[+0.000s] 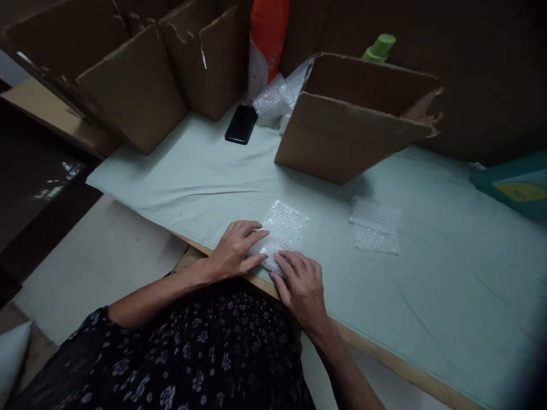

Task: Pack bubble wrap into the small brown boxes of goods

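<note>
A sheet of bubble wrap (287,221) lies on the cloth-covered table near its front edge. Its near end is folded or rolled into a small bundle (270,248), and whatever may be inside cannot be made out. My left hand (236,249) grips the left end of this bundle between thumb and fingers. From the right, my right hand (301,280) pinches the other end, fingertips on top and thumb at the near side. To the right lie more bubble wrap pieces (376,225), flat and partly overlapping, apart from both hands.
An open cardboard box (333,139) stands behind the bundle, with more boxes (137,85) at the back left. Between them are a black phone (241,124), an orange bottle (268,40) and crumpled bubble wrap (273,98). A teal container (513,182) stands far right.
</note>
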Motion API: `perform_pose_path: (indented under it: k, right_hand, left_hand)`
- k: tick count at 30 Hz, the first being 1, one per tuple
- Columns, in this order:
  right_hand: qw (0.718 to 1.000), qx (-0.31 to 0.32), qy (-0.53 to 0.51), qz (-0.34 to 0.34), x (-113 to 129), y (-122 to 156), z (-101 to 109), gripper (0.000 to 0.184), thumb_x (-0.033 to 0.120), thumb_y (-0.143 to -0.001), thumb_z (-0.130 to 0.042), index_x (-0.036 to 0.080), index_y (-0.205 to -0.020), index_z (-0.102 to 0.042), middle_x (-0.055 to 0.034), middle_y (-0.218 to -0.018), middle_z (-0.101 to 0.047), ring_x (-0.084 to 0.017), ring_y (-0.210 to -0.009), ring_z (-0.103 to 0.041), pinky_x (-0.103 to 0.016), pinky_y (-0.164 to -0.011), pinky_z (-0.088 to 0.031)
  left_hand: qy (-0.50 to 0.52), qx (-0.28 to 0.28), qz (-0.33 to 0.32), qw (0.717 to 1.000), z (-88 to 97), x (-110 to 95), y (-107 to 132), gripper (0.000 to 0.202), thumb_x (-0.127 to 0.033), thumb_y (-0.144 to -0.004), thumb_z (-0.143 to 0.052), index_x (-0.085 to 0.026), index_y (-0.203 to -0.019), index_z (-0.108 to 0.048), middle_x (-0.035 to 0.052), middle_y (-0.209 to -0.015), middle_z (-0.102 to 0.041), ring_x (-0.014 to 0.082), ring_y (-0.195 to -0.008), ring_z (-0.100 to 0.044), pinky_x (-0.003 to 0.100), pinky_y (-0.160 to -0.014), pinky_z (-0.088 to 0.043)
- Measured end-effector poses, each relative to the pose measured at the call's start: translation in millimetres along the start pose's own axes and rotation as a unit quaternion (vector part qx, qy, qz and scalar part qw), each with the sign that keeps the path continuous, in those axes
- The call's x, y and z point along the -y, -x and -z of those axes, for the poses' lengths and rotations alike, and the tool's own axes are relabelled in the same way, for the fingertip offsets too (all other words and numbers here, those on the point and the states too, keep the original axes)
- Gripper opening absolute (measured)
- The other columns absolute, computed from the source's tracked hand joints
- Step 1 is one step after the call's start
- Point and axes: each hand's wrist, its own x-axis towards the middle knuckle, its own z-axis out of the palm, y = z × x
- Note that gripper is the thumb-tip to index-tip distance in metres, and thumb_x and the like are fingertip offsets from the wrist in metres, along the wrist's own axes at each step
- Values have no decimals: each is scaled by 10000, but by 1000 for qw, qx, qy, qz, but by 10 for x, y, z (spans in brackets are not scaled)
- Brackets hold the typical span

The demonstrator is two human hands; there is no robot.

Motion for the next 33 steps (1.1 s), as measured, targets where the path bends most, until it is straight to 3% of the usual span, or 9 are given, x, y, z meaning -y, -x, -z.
perform_pose_path:
  k: [4,9,15,18,21,24,27,30,33]
  right_hand:
    - [991,1,-120,-50,-80,-62,-20,232,212,-1009,-557,221,-1223,-647,-56,-1036,-764,-211,-912,-691,-374,-828,-522]
    - [997,-33,-35,-55,-137,-108,26,277,280,-991,-598,235,-1260,-645,-104,-1196,-716,-267,-1061,-660,-419,-887,-499]
    - [999,40,23,-3,-220,-275,-42,287,250,-975,-593,203,-1251,-654,-133,-1200,-722,-308,-1077,-644,-469,-913,-473]
    - [990,7,-92,-109,-298,-386,-71,253,279,-986,-565,220,-1208,-672,-97,-1112,-750,-268,-1000,-675,-434,-890,-515]
    - [943,18,-245,-223,-283,-435,-61,251,378,-967,-589,221,-1142,-678,-60,-1023,-752,-222,-886,-691,-359,-805,-557]
    - [925,59,-306,-218,-266,-429,5,209,377,-933,-616,225,-1050,-700,-53,-1012,-747,-222,-926,-693,-350,-839,-562]
    - [939,61,-289,-174,-358,-445,164,304,388,-867,-694,222,-1121,-705,-101,-1210,-710,-257,-1084,-666,-398,-939,-550]
    - [929,106,-310,-171,-491,-504,372,524,421,-829,-744,213,-1299,-640,-104,-1227,-709,-219,-967,-693,-332,-826,-584]
    - [931,106,-310,-161,-601,-546,532,269,366,-853,-703,210,-1071,-718,-65,-1031,-751,-205,-889,-701,-295,-785,-578]
  left_hand:
    - [56,40,-55,996,99,-19,81,433,-265,-952,-591,-190,-1377,-554,130,-1210,-654,281,-1170,-561,486,-1039,-455]
    - [20,68,55,996,33,32,-92,452,-274,-970,-552,-176,-1411,-533,103,-1022,-684,261,-978,-585,454,-920,-501]
    - [45,-21,133,990,-48,77,-216,506,-374,-936,-621,-163,-1390,-545,125,-1132,-658,269,-1025,-598,471,-935,-508]
    - [233,-74,221,944,-71,16,-117,651,-386,-918,-638,-190,-1495,-410,131,-1220,-633,223,-1016,-630,407,-887,-553]
    - [417,-47,283,862,-116,-92,-88,765,-311,-902,-626,-156,-1561,-270,172,-1307,-615,219,-1114,-647,385,-941,-553]
    - [480,-17,303,823,-136,-206,-174,776,-237,-894,-574,-118,-1577,-227,154,-1252,-652,202,-1128,-640,355,-968,-529]
    - [420,-19,274,865,-126,-298,-260,792,-247,-909,-546,-137,-1607,-189,94,-1113,-673,149,-901,-636,286,-799,-527]
    - [328,45,196,923,-136,-336,-301,853,-242,-908,-555,-188,-1637,-116,16,-937,-651,104,-648,-544,248,-626,-463]
    - [260,119,90,954,-119,-300,-440,878,-274,-902,-596,-223,-1639,-121,31,-969,-673,127,-655,-577,278,-653,-500]
